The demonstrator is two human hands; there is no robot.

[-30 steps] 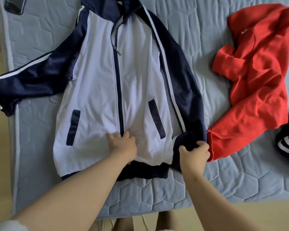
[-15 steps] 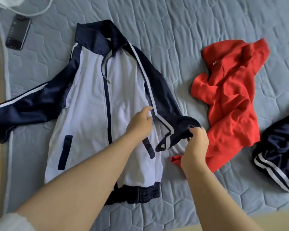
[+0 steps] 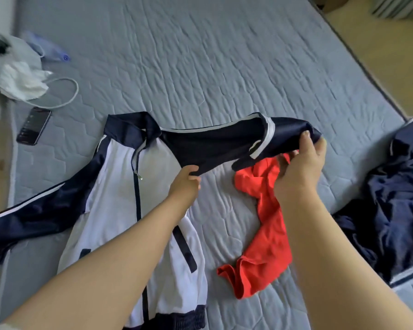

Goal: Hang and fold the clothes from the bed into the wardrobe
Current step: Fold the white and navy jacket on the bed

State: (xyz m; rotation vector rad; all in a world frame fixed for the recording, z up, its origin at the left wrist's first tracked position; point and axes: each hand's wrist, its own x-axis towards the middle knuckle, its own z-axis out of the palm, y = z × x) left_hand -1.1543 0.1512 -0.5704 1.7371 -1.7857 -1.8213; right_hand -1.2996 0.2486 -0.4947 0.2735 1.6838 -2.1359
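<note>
A white and navy zip jacket (image 3: 119, 201) lies front up on the grey quilted bed (image 3: 200, 63). Its right sleeve (image 3: 224, 144) is lifted off the bed and stretched out sideways. My left hand (image 3: 185, 184) pinches that sleeve near the armpit. My right hand (image 3: 301, 163) grips the sleeve's cuff end, above a crumpled red top (image 3: 265, 236). The jacket's other sleeve (image 3: 31, 217) lies spread out to the left, reaching the bed's edge.
A dark navy garment (image 3: 391, 215) with a white stripe lies bunched at the right. A phone (image 3: 34, 126), a white cable (image 3: 65, 96) and a pale bag (image 3: 17, 72) lie at the bed's left. Wooden floor (image 3: 379, 48) runs past the bed's right edge.
Both hands have risen from the jacket's hem area; the right sleeve, folded inward a moment ago, is now pulled out straight to the right and held off the bed. My view has tilted up.
</note>
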